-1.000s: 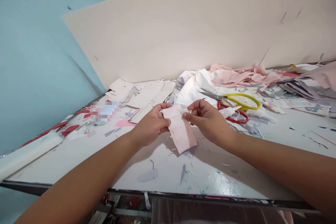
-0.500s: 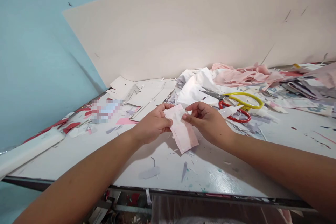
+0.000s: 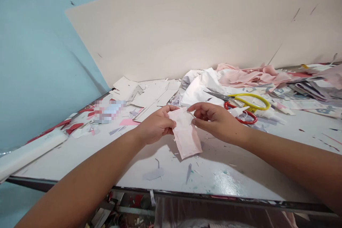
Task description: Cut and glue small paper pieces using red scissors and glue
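My left hand [image 3: 156,125] is closed on the upper left edge of a small pale pink fabric piece [image 3: 186,136], which hangs down over the white table [image 3: 227,171]. My right hand [image 3: 213,119] pinches the piece's top right corner between thumb and forefinger, the other fingers curled. Both hands hover just above the tabletop near its middle.
Yellow-handled scissors [image 3: 247,101] lie over red-handled scissors [image 3: 242,115] right of my hands, with a small white glue bottle [image 3: 239,111] beside them. White cloth [image 3: 200,87] and pink fabric [image 3: 251,76] pile behind. Card cut-outs [image 3: 149,94], scraps and a white roll [image 3: 29,151] lie at left. A tall board [image 3: 200,25] backs the table.
My right hand has shifted its pinch up to the top corner of the pink piece, and the piece has tilted slightly. My left hand holds as before.
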A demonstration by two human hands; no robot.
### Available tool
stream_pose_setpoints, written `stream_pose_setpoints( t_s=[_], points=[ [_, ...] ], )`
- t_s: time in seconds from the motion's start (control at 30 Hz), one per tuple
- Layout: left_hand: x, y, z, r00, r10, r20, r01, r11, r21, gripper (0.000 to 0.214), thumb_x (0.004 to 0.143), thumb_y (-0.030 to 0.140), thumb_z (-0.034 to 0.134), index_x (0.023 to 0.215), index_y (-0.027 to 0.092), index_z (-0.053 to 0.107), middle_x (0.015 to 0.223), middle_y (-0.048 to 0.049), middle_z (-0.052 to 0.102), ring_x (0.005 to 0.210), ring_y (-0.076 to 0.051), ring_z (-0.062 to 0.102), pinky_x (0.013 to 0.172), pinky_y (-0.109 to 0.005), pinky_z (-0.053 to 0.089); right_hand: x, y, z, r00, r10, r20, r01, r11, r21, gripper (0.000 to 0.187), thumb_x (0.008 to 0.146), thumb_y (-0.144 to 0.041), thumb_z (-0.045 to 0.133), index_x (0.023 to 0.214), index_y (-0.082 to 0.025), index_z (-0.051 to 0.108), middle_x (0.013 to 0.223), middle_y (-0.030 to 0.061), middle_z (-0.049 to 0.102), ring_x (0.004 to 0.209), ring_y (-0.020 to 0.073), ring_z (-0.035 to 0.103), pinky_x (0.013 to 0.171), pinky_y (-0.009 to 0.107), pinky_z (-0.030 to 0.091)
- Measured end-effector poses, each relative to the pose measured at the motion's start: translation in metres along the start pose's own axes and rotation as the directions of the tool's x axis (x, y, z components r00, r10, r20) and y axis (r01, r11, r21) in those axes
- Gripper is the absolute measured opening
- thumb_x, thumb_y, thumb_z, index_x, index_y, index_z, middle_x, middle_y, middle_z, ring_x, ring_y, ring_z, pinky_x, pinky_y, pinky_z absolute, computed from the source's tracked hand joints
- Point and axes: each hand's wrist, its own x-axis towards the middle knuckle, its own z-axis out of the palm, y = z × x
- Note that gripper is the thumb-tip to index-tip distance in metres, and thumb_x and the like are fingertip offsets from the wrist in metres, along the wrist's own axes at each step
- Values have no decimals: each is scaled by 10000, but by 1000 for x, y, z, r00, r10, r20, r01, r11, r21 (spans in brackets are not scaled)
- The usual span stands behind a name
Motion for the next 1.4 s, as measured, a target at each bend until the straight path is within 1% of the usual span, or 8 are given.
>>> stream_pose_setpoints(
  t_s=[0.07,0.2,0.37,0.5,0.7,0.8,1.1,1.4],
  points=[
    [0,0,-1,1000,2,-2,-2,1000,10,439,602,10,514,1005,173,453,771,-2,578,664,-101,570,617,-244,429,0,-1,-2,999,6,44,-7,1000,24,232,703,-232,559,934,-214,549,624,-45,520,568,101,465,521,230,362],
    [0,-1,-2,999,-16,36,15,1000,22,423,611,25,523,1000,179,460,772,-5,578,672,-113,577,636,-268,435,0,-2,-6,992,-12,123,5,999,52,310,695,-219,565,1002,-213,517,623,-40,548,562,108,480,513,227,371],
    [-1,-1,-2,997,-33,65,32,999,21,428,614,27,513,1004,195,460,764,3,589,672,-115,586,647,-276,437,-1,-2,-7,992,-55,111,56,998,-13,258,698,-235,573,952,-211,536,609,-42,533,546,101,469,505,221,370],
    [0,-2,-3,998,-25,64,23,999,23,428,611,24,510,1002,193,462,763,2,582,666,-109,578,645,-273,437,-1,0,-7,987,-130,99,142,983,-118,230,716,-241,562,943,-219,533,632,-40,535,562,96,470,524,217,379],
    [-1,-3,-5,993,-48,112,44,998,41,431,608,35,519,1004,199,473,796,-9,583,685,-115,570,617,-253,433,0,1,-11,968,-203,147,230,951,-205,279,689,-245,586,966,-244,560,658,-34,549,583,103,479,536,222,389],
    [-2,-3,-6,992,-58,116,51,997,55,417,605,28,513,986,195,481,766,-3,574,650,-104,553,583,-231,417,-1,-1,-12,964,-196,177,229,954,-193,300,677,-245,594,975,-243,560,688,-25,552,608,111,502,536,225,394],
    [1,-3,-7,991,-80,110,76,996,35,417,600,36,511,981,202,480,771,10,559,619,-88,535,562,-227,397,-1,-2,-13,962,-153,226,202,956,-212,239,683,-199,554,917,-229,595,631,-41,551,592,108,513,537,229,399],
    [0,-2,-4,992,-92,88,86,994,66,462,583,51,522,1018,199,470,644,33,519,532,-85,493,521,-223,349,-2,-6,-10,972,-65,225,107,978,-180,220,666,-251,606,875,-218,546,650,-40,572,600,118,543,549,243,425]
  ],
)
